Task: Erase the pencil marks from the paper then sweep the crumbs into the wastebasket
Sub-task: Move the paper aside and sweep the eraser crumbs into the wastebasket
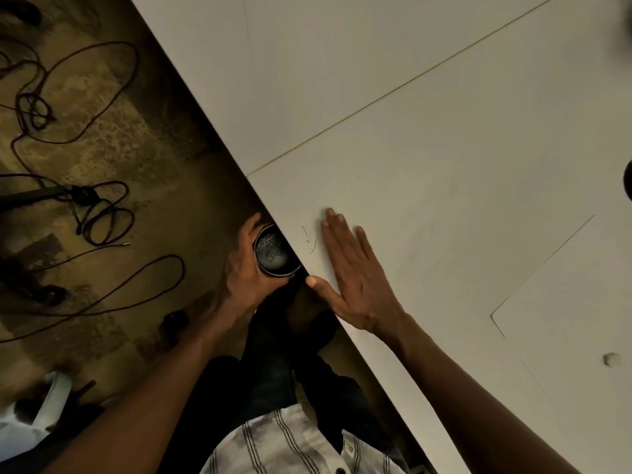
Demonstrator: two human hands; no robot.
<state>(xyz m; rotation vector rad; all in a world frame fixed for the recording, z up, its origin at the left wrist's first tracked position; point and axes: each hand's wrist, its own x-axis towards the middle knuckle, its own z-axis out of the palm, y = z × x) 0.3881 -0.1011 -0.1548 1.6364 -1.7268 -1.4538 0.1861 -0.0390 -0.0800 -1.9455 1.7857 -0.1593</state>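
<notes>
striped shirt [290, 443] and dark trousers sit nearest the lens, both forearms reaching out past them. left hand [246, 268] has its grip closed around a small dark round wastebasket [275, 251], held just below the counter [444, 97] edge, mouth up; grey debris already shows inside. right hand [352, 268] lies flat and open on the counter, gripping nothing, little-finger side toward the edge, thumb at the lip. a few thin dark crumbs [309, 239] lie between that hand and the edge, just beside the basket rim. paper [564, 319] lies well to the right, near side, with a small pale eraser [612, 359] on it; whether marks remain on it i cannot tell. cables [85, 206] trail over the floor [119, 131] at left.

judgement: sweeping step, nearly done. to do it well: keep the basket rim tucked tight under the edge, directly below the crumbs; draw the flat hand leftward in one light, low stroke; avoid flicking, since light strands could miss the small mouth and land on the floor.
</notes>
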